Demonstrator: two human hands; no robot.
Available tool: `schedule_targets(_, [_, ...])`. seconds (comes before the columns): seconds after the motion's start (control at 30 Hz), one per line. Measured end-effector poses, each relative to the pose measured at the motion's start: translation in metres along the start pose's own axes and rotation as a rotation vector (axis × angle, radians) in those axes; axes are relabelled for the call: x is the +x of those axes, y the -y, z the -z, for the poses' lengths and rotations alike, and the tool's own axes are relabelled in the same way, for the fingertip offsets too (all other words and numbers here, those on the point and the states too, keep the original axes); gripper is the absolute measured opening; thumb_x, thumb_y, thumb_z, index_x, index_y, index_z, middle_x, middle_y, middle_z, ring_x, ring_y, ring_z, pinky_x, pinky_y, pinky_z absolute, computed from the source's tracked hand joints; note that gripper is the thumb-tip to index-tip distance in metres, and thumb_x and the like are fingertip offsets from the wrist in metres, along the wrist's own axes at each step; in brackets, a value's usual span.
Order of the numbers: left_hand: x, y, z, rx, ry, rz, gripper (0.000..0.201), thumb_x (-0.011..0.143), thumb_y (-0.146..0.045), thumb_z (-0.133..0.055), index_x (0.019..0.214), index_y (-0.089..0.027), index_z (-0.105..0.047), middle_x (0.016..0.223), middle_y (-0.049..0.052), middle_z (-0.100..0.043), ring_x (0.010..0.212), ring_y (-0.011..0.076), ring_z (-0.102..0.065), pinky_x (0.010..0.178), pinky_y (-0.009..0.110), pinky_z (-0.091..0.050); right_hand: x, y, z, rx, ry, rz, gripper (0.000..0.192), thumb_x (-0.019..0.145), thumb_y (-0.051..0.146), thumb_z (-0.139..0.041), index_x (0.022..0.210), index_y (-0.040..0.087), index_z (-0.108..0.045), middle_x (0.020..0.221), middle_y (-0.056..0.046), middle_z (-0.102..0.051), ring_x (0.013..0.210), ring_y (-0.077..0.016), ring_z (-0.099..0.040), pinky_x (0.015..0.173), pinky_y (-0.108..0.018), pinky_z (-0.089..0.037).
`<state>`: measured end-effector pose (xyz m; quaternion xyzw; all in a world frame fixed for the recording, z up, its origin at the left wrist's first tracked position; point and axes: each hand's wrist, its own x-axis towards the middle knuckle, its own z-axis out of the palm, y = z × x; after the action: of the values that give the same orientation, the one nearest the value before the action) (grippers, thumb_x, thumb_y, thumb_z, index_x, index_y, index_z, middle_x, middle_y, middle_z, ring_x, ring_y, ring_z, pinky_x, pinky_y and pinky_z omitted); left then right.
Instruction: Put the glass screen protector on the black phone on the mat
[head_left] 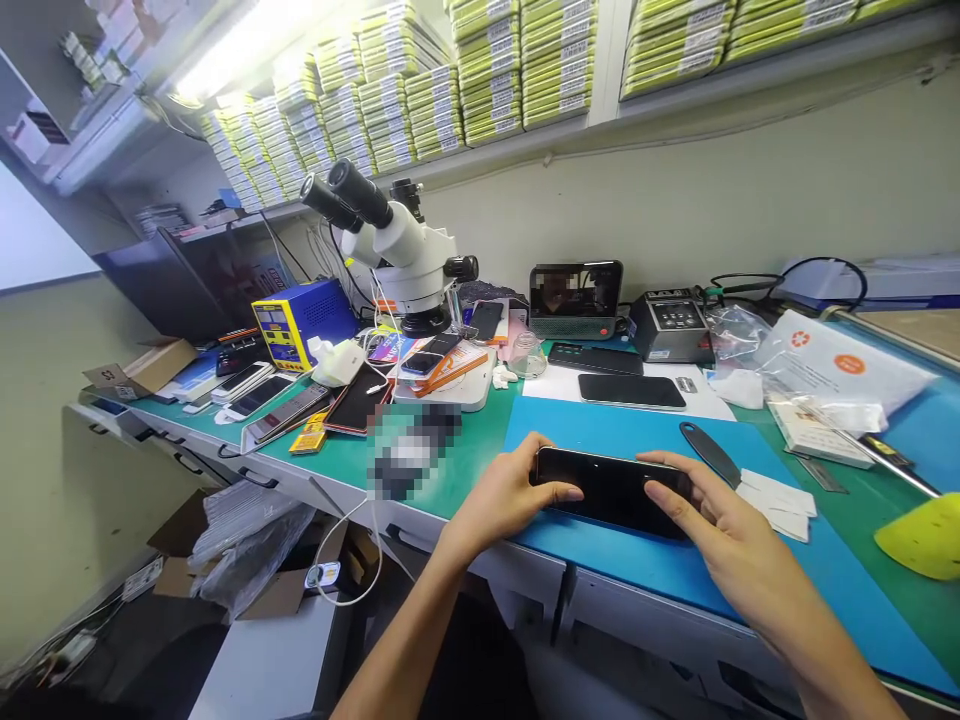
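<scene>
A smartphone [611,492] with a dark screen is held sideways between my two hands, above the blue mat [600,425]. My left hand [517,490] is closed round its left end, with the thumb lying on the screen. At the other end my right hand [709,505] grips the phone, thumb on the glass and fingers behind the upper edge. Just beyond the right hand lie a black paddle-shaped tool [709,452] and some white wipes or cards [776,503]. Behind the phone, a separate black screen or phone [631,391] rests on white paper.
A microscope [409,250] stands at the back, near a blue and yellow power unit [307,320]. Several phones and orange boxes crowd the bench's left half. A grey device [671,328] and a white plastic mailer bag [840,365] are at right, with a yellow object [922,537] nearer.
</scene>
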<state>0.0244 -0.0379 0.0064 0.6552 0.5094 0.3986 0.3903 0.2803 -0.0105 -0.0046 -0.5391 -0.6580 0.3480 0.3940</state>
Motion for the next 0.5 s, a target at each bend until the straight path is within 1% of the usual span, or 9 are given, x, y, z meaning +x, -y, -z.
schedule_targets(0.1, [-0.0017,0.0007,0.0021,0.031,0.002,-0.004,0.037,0.098,-0.053,-0.069,0.12,-0.024,-0.063,0.082,-0.004,-0.065,0.077,0.0178,-0.057,0.07,0.028,-0.039,-0.0014,0.003,-0.001,0.004,-0.019,0.006,0.059,0.089,0.078,-0.055,0.122,0.033,-0.075,0.124,-0.007,-0.08,0.119,-0.035,-0.071,0.103,-0.047,-0.057])
schedule_targets(0.13, [-0.0023,0.0008,0.0026,0.033,0.007,-0.008,0.036,0.1,-0.053,-0.066,0.121,-0.024,-0.063,0.083,-0.004,-0.064,0.077,0.0177,-0.057,0.07,0.028,-0.039,-0.0015,0.0031,-0.0017,0.01,-0.027,0.006,0.059,0.089,0.078,-0.055,0.121,0.033,-0.075,0.127,-0.006,-0.079,0.122,-0.0351,-0.07,0.105,-0.047,-0.056])
schedule_targets(0.2, [-0.0032,0.001,0.0032,0.029,0.016,-0.019,0.034,0.102,-0.053,-0.062,0.121,-0.024,-0.062,0.084,-0.004,-0.064,0.078,0.0176,-0.056,0.071,0.028,-0.04,-0.0011,0.0016,-0.0031,0.012,-0.017,-0.003,0.062,0.085,0.079,-0.062,0.123,0.032,-0.074,0.123,-0.007,-0.08,0.116,-0.0346,-0.073,0.1,-0.046,-0.059])
schedule_targets(0.27, [-0.0038,0.0009,0.0035,0.022,0.023,-0.029,0.033,0.104,-0.054,-0.058,0.118,-0.024,-0.061,0.085,-0.003,-0.063,0.08,0.0176,-0.057,0.073,0.028,-0.041,-0.0005,-0.0011,-0.0038,-0.007,0.017,-0.014,0.067,0.079,0.078,-0.072,0.126,0.03,-0.071,0.111,-0.007,-0.082,0.103,-0.0336,-0.076,0.089,-0.044,-0.062])
schedule_targets(0.33, [-0.0038,0.0006,0.0036,0.02,0.021,-0.034,0.033,0.105,-0.056,-0.055,0.113,-0.024,-0.061,0.087,-0.003,-0.063,0.082,0.0178,-0.057,0.075,0.028,-0.042,-0.0005,-0.003,-0.0032,-0.026,0.057,-0.005,0.067,0.079,0.075,-0.075,0.128,0.03,-0.069,0.105,-0.006,-0.082,0.098,-0.0327,-0.076,0.084,-0.043,-0.062])
schedule_targets(0.37, [-0.0036,0.0005,0.0036,0.025,0.014,-0.034,0.034,0.106,-0.057,-0.052,0.11,-0.024,-0.061,0.088,-0.003,-0.063,0.083,0.0179,-0.057,0.076,0.028,-0.042,-0.0008,-0.0032,-0.0025,-0.027,0.066,0.004,0.066,0.082,0.075,-0.072,0.13,0.03,-0.069,0.105,-0.006,-0.082,0.1,-0.0329,-0.076,0.085,-0.044,-0.062])
schedule_targets(0.43, [-0.0027,0.0005,0.0036,0.038,-0.004,-0.029,0.037,0.106,-0.059,-0.05,0.105,-0.023,-0.062,0.087,-0.002,-0.062,0.083,0.0181,-0.057,0.076,0.028,-0.043,-0.0021,-0.0016,-0.0007,-0.019,0.068,0.008,0.065,0.088,0.075,-0.064,0.136,0.033,-0.068,0.109,-0.006,-0.082,0.108,-0.0343,-0.075,0.094,-0.047,-0.061])
schedule_targets(0.5, [-0.0019,0.001,0.0034,0.047,-0.011,-0.018,0.038,0.102,-0.061,-0.058,0.107,-0.023,-0.062,0.087,-0.002,-0.065,0.083,0.0185,-0.059,0.075,0.028,-0.043,-0.0033,0.0018,0.0007,-0.008,0.043,-0.002,0.064,0.09,0.076,-0.057,0.139,0.035,-0.068,0.123,-0.006,-0.08,0.123,-0.0369,-0.071,0.108,-0.054,-0.055])
